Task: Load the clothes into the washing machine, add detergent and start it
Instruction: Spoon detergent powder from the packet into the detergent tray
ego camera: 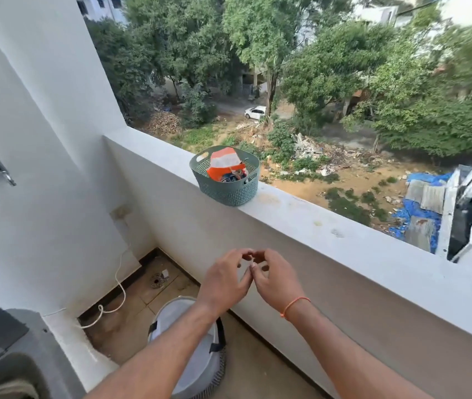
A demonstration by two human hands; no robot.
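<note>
A green perforated basket [229, 188] stands on the white balcony ledge [344, 234]. Inside it an orange and white detergent packet [223, 164] sticks up. My left hand [224, 279] and my right hand [275, 279] are raised side by side in front of the ledge wall, below and to the right of the basket. Their fingers are loosely curled and the fingertips nearly meet; neither hand holds anything. The grey top of the washing machine [7, 349] shows at the lower left, with some cloth at its opening. A white laundry hamper [197, 349] stands on the floor under my left forearm.
A white wall [41, 168] closes the left side, with a metal tap [3, 171] on it. A white hose [113, 298] runs down to the tiled floor beside a drain [157, 280]. Beyond the ledge is open air, trees and a street far below.
</note>
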